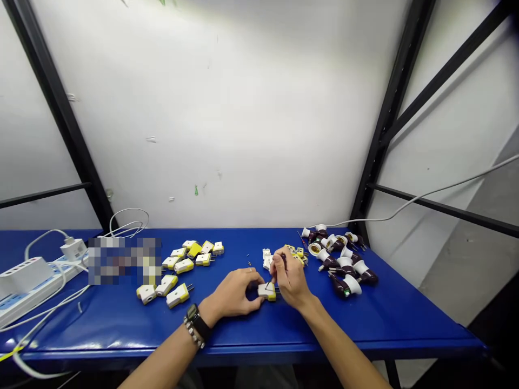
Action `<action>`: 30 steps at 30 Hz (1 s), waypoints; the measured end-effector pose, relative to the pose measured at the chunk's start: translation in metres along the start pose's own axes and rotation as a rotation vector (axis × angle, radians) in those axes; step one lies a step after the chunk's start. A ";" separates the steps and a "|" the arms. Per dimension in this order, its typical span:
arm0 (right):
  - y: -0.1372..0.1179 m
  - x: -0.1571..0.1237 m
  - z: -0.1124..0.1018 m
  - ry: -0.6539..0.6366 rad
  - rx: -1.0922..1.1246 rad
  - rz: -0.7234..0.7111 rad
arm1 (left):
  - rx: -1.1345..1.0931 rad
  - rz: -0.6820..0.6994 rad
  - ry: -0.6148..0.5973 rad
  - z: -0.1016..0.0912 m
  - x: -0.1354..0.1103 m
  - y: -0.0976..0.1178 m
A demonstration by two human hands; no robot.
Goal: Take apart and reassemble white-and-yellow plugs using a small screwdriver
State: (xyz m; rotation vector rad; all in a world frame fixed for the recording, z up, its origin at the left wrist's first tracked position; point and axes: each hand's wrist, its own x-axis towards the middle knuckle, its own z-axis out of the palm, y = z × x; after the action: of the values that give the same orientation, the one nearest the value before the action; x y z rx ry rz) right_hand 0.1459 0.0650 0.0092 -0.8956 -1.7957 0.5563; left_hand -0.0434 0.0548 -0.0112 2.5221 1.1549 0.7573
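My left hand (235,294) grips a white and yellow plug (268,292) against the blue table (121,324). My right hand (290,278) pinches a thin dark tool, probably a small screwdriver (269,284), with its tip at the plug's top. A watch and a bead bracelet are on my left wrist. Both hands meet at the table's middle, close to the front edge.
Several white and yellow plugs (178,267) lie to the left. A heap of dark lamp sockets with white ends (344,259) lies to the right. Loose plug parts (294,253) sit behind my hands. A white power strip (28,281) and cables are at far left. Black rack struts flank the table.
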 end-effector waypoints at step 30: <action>-0.003 0.016 -0.004 -0.096 0.189 0.049 | -0.472 -0.081 0.126 0.010 0.012 0.007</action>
State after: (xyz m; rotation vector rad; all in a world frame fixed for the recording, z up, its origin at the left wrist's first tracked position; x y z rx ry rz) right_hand 0.1449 0.0756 0.0222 -0.7957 -1.7765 0.7978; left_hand -0.0269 0.0589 -0.0128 2.0517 0.9684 1.0398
